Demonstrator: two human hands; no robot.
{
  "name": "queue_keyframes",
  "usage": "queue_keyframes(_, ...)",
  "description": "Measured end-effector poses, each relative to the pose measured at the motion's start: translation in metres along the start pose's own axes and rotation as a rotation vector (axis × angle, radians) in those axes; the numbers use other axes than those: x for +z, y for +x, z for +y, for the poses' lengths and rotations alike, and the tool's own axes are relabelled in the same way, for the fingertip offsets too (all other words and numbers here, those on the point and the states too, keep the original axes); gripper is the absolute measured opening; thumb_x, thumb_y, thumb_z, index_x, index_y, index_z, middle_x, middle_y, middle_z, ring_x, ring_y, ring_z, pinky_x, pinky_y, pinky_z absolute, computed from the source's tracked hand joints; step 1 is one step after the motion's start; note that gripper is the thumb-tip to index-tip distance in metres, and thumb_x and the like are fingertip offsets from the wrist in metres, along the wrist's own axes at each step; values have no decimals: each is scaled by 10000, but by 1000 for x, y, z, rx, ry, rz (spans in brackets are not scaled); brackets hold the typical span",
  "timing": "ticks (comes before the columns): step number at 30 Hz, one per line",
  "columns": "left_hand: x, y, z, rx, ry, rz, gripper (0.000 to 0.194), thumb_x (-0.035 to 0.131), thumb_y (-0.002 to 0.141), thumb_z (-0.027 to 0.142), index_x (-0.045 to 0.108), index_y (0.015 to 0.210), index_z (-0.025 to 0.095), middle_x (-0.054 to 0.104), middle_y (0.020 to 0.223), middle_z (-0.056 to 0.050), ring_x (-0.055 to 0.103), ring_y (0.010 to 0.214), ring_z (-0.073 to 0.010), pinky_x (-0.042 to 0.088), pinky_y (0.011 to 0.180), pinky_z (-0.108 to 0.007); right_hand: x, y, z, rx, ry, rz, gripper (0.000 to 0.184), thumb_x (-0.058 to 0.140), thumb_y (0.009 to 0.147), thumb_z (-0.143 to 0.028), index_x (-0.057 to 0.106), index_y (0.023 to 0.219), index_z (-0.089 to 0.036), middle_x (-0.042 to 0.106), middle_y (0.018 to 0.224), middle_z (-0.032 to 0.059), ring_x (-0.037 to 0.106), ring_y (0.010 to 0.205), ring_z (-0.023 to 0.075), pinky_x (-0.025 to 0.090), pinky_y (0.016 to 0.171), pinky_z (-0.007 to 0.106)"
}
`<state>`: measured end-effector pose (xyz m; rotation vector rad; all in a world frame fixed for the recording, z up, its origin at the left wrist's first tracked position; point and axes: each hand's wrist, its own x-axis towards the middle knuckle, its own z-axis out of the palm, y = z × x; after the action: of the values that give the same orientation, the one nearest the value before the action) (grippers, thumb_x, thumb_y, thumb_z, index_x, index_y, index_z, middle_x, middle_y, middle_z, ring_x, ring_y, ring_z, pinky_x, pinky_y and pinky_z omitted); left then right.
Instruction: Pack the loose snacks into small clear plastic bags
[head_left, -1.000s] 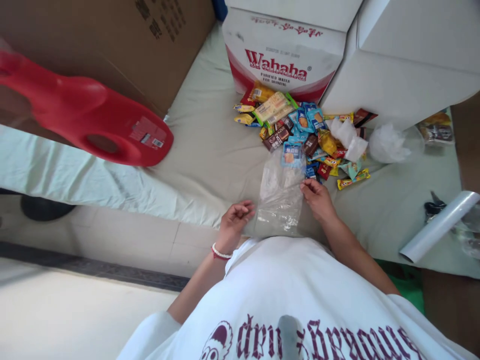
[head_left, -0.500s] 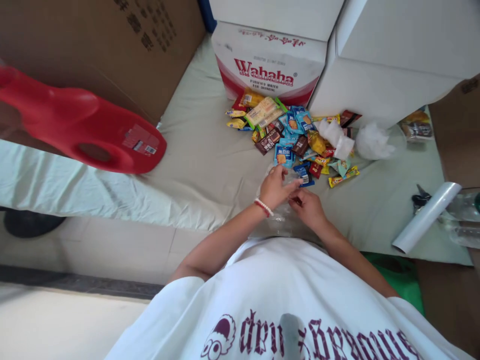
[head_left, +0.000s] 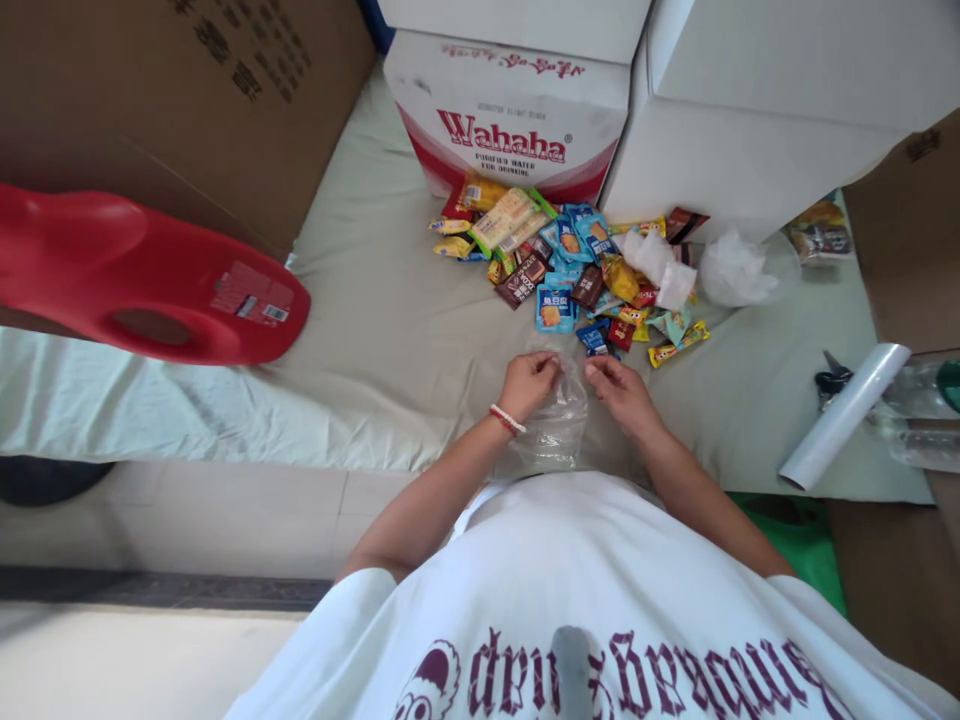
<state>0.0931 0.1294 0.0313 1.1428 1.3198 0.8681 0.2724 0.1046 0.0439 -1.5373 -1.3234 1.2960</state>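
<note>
A clear plastic bag [head_left: 556, 432] hangs between my hands, close to my shirt at the front edge of the covered table. My left hand [head_left: 531, 385], with a beaded bracelet at its wrist, pinches the upper part of the bag. On the bag's other side, my right hand [head_left: 621, 393] is closed at the fingertips on its upper right edge. Just beyond the fingers lies a heap of small wrapped snacks, with a light-blue snack packet [head_left: 555, 308] and a dark-blue packet [head_left: 595, 338] nearest.
A white Wahaha water carton [head_left: 510, 120] stands behind the snacks. At left lies a red jug [head_left: 225, 290] beside a brown carton [head_left: 172, 120]. To the right are crumpled white plastic [head_left: 735, 270], scissors [head_left: 832, 380], a shiny roll [head_left: 844, 418] and clear bottles [head_left: 919, 440].
My left hand came in from beside the bag, crossed over it, and now grips its top. My right hand moved a little away from the left, and the bag's upper part is gathered up.
</note>
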Motion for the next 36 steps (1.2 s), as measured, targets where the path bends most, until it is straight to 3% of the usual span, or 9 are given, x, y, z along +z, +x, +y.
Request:
queue_keyframes(4, -4, -13, 9, -23, -98, 52, 245, 637, 870, 355, 770, 911, 153, 624, 548, 14, 515, 455, -112, 392, 520, -237, 13, 13, -10, -12, 59, -82, 365, 766, 759, -543, 710, 898, -211, 681, 825, 18, 556, 701, 151, 450, 662, 277)
queue_keyframes(9, -12, -21, 19, 13, -253, 151, 309, 719, 824, 471, 720, 858, 164, 741, 788, -38, 525, 500, -90, 403, 519, -240, 23, 12, -24, -33, 65, -14, 307, 763, 764, -498, 692, 826, -206, 619, 710, -6, 502, 634, 136, 400, 610, 268)
queue_keyframes(14, -11, -23, 20, 16, -272, 145, 285, 794, 741, 436, 723, 785, 164, 658, 665, 3, 524, 590, -103, 404, 585, -243, 23, 4, -32, -88, -36, -70, 298, 750, 783, -495, 682, 820, -207, 639, 740, 16, 521, 648, 150, 403, 614, 281)
queue_keyframes(19, -12, -28, 25, -3, -368, 138, 343, 741, 789, 508, 688, 776, 170, 672, 702, -10, 464, 563, -87, 357, 543, -235, 20, -1, -36, -101, -86, -66, 269, 719, 796, -476, 660, 813, -213, 599, 703, 4, 490, 627, 147, 378, 594, 276)
queue_keyframes(26, -10, -28, 28, 11, -413, 212, 374, 804, 731, 524, 693, 770, 169, 624, 698, 4, 469, 622, -88, 381, 586, -232, 25, -10, -45, -301, -288, -90, 143, 672, 850, -344, 680, 807, -208, 614, 745, 15, 503, 652, 148, 401, 645, 292)
queue_keyframes(31, -9, -30, 30, -43, -533, 147, 374, 817, 706, 501, 649, 752, 170, 563, 656, 35, 360, 538, -57, 276, 498, -222, 25, -9, -40, -100, 27, -152, 264, 760, 786, -458, 647, 812, -221, 579, 712, -18, 485, 642, 133, 391, 618, 270)
queue_keyframes(36, -21, -38, 36, -52, -682, 80, 353, 829, 690, 448, 609, 748, 177, 535, 657, 48, 391, 553, -58, 263, 478, -195, 15, -5, -42, 59, 449, -153, 396, 873, 682, -507, 613, 786, -227, 538, 715, -44, 458, 627, 100, 396, 595, 228)
